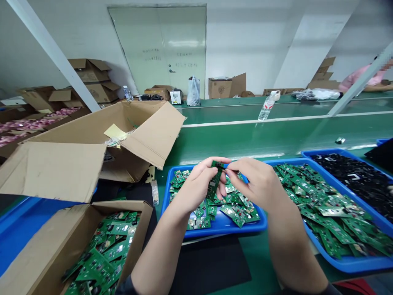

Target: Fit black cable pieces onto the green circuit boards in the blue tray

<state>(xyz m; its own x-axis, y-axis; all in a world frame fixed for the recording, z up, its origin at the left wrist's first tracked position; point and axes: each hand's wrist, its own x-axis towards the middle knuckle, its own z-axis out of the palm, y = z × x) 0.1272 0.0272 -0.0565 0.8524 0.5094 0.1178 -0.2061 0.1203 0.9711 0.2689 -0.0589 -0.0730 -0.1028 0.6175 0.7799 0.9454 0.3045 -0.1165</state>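
Observation:
A green circuit board [214, 185] is held upright in my left hand [201, 180], its thumb across the front. My right hand [256, 180] pinches at the board's top end, where a small dark part shows; the fingertips hide most of it. Both hands are above a blue tray [221, 233] that holds loose green boards [236, 214].
To the right are a blue tray [344, 266] heaped with boards and another with black parts [353, 172]. On the left stand a carton of boards [143, 207] and a large open carton [61, 170]. A bottle [267, 107] stands behind; a person [359, 78] sits far right.

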